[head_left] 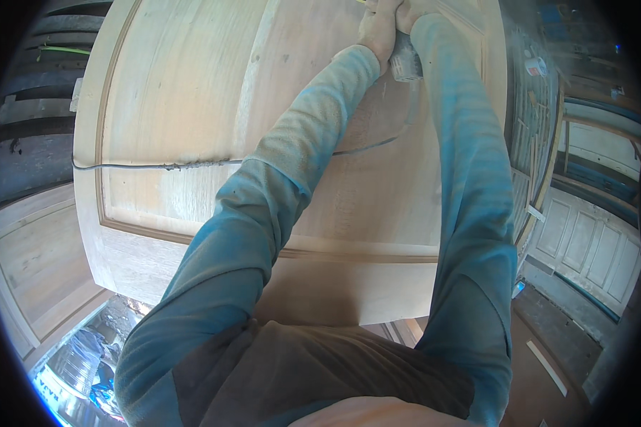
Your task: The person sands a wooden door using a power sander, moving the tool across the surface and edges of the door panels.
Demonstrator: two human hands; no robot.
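A large pale wooden panel door [192, 92] with grooved moulding lies flat before me. At its far right part, my left hand [379, 34] and my right hand [411, 12] are close together, closed around a dusty grey corded power tool [406, 65]. It looks like a sander, but only its rear end shows between my wrists; the working end is hidden by the hands and the top edge of the view. A dark cable [214, 164] crosses the door under my left forearm, with a taped, rough stretch in it. Pale dust covers my blue sleeves.
Another wooden panel [46, 260] stands at the left, above plastic-wrapped stuff [78, 363]. Dark curved slats [57, 53] line the far left. On the right are stacked timber strips [530, 135], a small white tub [535, 66] and a white panelled door [584, 242].
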